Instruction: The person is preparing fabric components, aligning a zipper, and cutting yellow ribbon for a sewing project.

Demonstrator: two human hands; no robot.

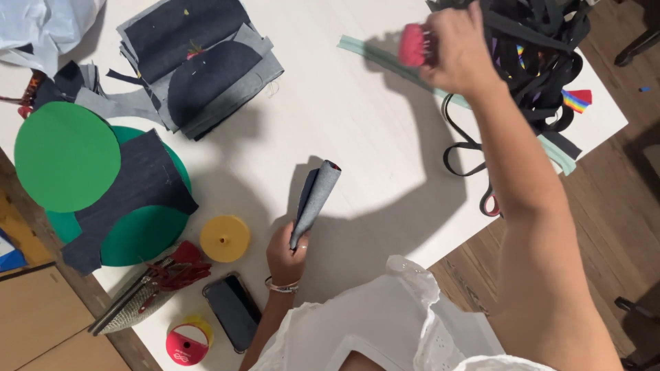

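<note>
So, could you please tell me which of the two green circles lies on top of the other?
The lighter green circle at the far left; it overlaps the darker green circle, which also carries dark denim pieces.

I see a home sewing corner: a white table (357, 130) on wood flooring (605, 206) holds stacked denim pieces (199, 65), green pattern circles (65, 156), a tangle of black straps (536, 48), thread spools (225, 238) and a phone (234, 310).

Bare bench (357, 130) is lying open through the middle. Denim pieces (199, 65) and green discs (65, 158) are crowding its left; tangled black straps (536, 48) are blocking the far right corner.
</note>
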